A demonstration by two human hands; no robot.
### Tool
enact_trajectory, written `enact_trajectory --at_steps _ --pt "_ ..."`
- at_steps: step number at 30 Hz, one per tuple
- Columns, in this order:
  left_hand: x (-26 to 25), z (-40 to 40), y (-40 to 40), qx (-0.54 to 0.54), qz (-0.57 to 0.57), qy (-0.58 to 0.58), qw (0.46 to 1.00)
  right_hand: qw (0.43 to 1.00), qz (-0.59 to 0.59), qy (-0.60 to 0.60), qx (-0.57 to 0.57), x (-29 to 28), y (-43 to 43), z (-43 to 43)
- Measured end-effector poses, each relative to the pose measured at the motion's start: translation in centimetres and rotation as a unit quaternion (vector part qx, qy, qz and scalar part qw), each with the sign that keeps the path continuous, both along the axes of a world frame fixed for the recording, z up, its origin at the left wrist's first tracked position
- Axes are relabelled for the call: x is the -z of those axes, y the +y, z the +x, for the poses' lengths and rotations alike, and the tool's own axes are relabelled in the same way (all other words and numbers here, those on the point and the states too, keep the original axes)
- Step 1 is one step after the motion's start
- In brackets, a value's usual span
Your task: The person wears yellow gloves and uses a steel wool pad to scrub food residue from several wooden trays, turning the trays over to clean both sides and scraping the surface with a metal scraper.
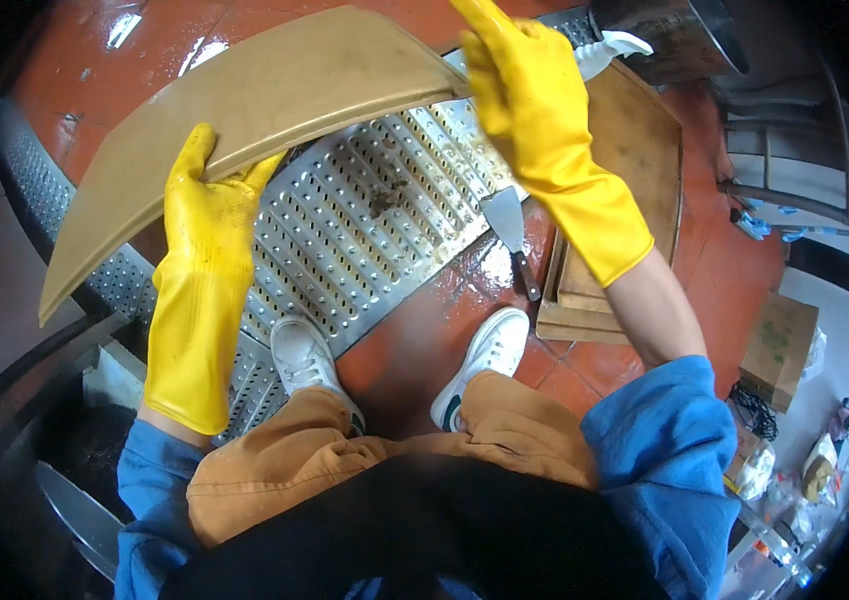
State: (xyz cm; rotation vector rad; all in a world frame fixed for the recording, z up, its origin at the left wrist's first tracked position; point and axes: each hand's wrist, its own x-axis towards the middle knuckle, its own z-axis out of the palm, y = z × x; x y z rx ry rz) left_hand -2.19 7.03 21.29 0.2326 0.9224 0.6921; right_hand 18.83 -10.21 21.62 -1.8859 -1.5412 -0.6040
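Note:
A thick tan board (297, 82), possibly a cutting board, is held tilted above the floor. My left hand (211, 195), in a yellow rubber glove, grips its near edge, thumb on top and fingers underneath. My right hand (526, 82), gloved the same way, is by the board's right corner, index finger stretched out and the other fingers curled. Motion blurs it, and whether it touches the board or holds anything is unclear. A white plastic handle-like piece (612, 51) shows just beyond that hand. Below lies a scraper (508, 232) with a wide metal blade and dark handle.
Perforated metal grating (342, 240) crosses the wet red tile floor (402, 300). More tan boards (631, 142) are stacked at the right, near a large metal pot (664, 37). A cardboard box (778, 349) and bags sit farther right. A dark basin-like recess (87, 427) is at lower left.

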Motion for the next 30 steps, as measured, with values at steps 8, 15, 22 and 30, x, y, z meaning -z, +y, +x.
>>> enact_trajectory --at_steps 8,15,22,30 --pt "5.9 -2.9 -0.3 0.099 0.077 -0.043 0.991 0.999 -0.031 -0.006 -0.018 4.3 2.1 0.1" --pt "3.7 -3.9 0.2 0.077 0.128 -0.030 0.988 0.946 -0.146 0.248 0.151 11.3 -7.0 -0.2" --pt "1.9 -6.2 2.9 0.221 0.617 0.374 0.657 0.928 -0.370 0.054 -0.005 20.8 -11.2 -5.9" --pt "-4.9 -3.4 7.1 -0.002 0.202 0.236 0.950 0.941 -0.079 0.319 0.085 10.2 -5.5 -3.1"
